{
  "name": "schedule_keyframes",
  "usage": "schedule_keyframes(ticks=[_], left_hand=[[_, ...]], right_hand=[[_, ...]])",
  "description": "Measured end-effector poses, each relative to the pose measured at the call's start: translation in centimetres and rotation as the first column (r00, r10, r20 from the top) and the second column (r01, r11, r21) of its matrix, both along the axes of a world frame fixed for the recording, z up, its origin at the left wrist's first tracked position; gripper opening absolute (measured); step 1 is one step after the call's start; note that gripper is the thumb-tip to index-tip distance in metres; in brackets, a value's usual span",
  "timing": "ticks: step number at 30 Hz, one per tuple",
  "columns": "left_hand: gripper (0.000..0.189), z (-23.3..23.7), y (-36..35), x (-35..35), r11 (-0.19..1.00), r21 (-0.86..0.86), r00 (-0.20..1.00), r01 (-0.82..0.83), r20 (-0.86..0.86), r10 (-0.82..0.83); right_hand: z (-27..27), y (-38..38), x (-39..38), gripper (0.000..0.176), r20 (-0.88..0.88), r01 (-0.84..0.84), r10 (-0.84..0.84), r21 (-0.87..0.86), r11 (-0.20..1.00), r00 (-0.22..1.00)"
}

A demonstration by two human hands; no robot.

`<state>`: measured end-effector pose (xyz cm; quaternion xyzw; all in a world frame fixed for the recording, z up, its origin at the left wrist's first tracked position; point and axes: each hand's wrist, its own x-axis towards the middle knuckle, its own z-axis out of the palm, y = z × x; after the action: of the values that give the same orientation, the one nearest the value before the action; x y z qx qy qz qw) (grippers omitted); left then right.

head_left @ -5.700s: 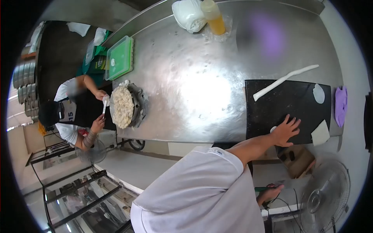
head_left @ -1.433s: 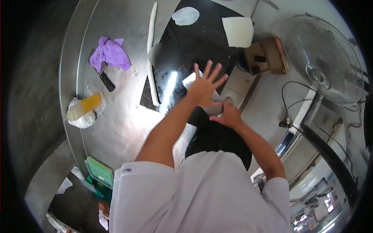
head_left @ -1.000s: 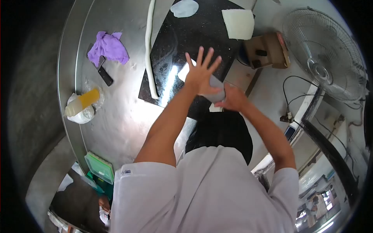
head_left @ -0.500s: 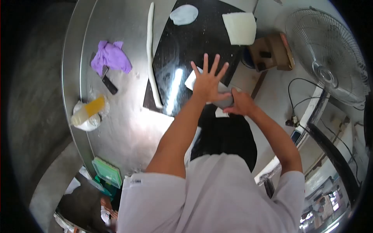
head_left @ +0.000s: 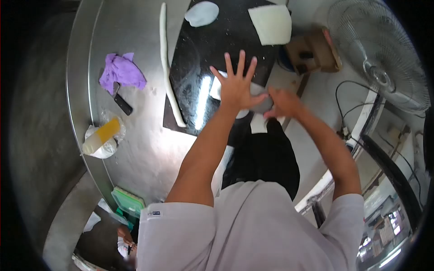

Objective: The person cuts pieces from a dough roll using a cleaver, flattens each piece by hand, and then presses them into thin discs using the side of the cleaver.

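My left hand (head_left: pixel 236 90) is stretched out with fingers spread above the black board (head_left: pixel 199 58). Beneath it a white piece (head_left: pixel 216 88) that looks like dough is partly hidden. My right hand (head_left: pixel 285 103) is closed round one end of a grey, blade-like tool (head_left: pixel 261 101), whose other end lies by my left thumb. Another white bit (head_left: pixel 242 114) shows below my left wrist. A long white dough rope (head_left: pixel 166 67) lies along the board's left side. Further off on the board are a rounded white piece (head_left: pixel 202 13) and a thick whitish slab (head_left: pixel 272 25).
On the steel table (head_left: pixel 140 149) lie a purple cloth (head_left: pixel 122 71), a black-handled knife (head_left: pixel 122 104) and a bottle of yellow liquid (head_left: pixel 101 135) on plastic. A green-edged box (head_left: pixel 128 202) stands below. To the right are a cardboard box (head_left: pixel 314 52) and a large fan (head_left: pixel 379 67).
The view has shifted a little, so the table things appear further left. Both hands have moved slightly forward, the left still spread and the right still closed on the grey tool.
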<state>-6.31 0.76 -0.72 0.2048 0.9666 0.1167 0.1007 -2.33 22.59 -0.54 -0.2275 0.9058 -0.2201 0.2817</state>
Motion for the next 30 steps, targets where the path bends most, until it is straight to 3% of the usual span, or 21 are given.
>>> schedule_keyframes(ticks=[2,5,9,11,13,14,16,19,20,24,26,29,30], left_hand=[[0.121,0.4,0.6,-0.6,0.993,-0.068,0.988,-0.101,-0.123,0.092],[0.121,-0.2,0.2,-2.2,0.984,-0.033,0.972,-0.177,-0.165,0.169],[0.122,-0.3,-0.5,0.0,0.999,0.006,0.993,-0.037,-0.116,0.037],[0.123,-0.3,0.9,-0.2,0.998,-0.057,0.997,-0.034,-0.076,0.029],[0.122,-0.3,1.3,-0.7,0.994,-0.042,0.988,-0.105,-0.117,0.099],[0.122,-0.3,1.6,-1.5,0.989,-0.019,0.975,-0.148,-0.173,0.143],[0.122,0.4,1.6,-2.8,0.987,-0.026,0.973,-0.161,-0.172,0.154],[0.123,0.6,0.4,-3.4,0.998,-0.043,0.990,-0.044,-0.133,0.038],[0.123,0.5,0.2,-2.1,0.997,-0.080,0.996,-0.017,-0.090,0.010],[0.120,-0.3,0.8,-1.1,0.997,-0.068,0.990,-0.037,-0.135,0.028],[0.118,-0.3,1.2,-2.5,0.995,-0.012,0.978,-0.094,-0.190,0.090],[0.120,-0.2,0.7,-4.4,0.998,-0.028,0.979,-0.048,-0.198,0.041],[0.120,-0.2,0.6,-4.2,0.999,-0.028,0.978,-0.039,-0.204,0.033]], right_hand=[[1.2,0.4,-2.5,0.086,0.016,-0.026,0.026,-0.030,0.999,1.000],[2.2,0.0,-5.9,0.088,-0.024,-0.089,0.089,-0.045,0.995,0.996],[1.8,-0.2,-2.0,0.089,0.088,-0.060,0.061,-0.012,0.998,0.994],[1.0,0.8,-1.9,0.084,0.117,-0.027,0.032,-0.044,0.999,0.993],[-0.6,1.7,-2.6,0.084,-0.072,-0.031,0.012,-0.272,0.962,0.997],[-1.0,1.5,-3.5,0.084,-0.058,-0.031,0.015,-0.292,0.956,0.998],[1.6,2.0,-8.1,0.086,0.115,-0.077,0.089,-0.108,0.991,0.989],[2.4,0.4,-5.3,0.085,0.155,0.026,-0.011,-0.096,0.995,0.988],[1.4,0.2,-3.0,0.083,0.050,0.031,-0.026,-0.085,0.996,0.998],[-0.6,0.9,-2.3,0.083,0.145,0.011,0.007,-0.122,0.992,0.989],[1.4,1.6,-5.6,0.082,-0.006,-0.060,0.060,-0.081,0.995,0.998],[4.0,0.5,-7.1,0.080,0.047,-0.073,0.072,0.023,0.997,0.996],[1.6,0.5,-5.5,0.080,-0.039,-0.025,0.022,-0.086,0.996,0.999]])
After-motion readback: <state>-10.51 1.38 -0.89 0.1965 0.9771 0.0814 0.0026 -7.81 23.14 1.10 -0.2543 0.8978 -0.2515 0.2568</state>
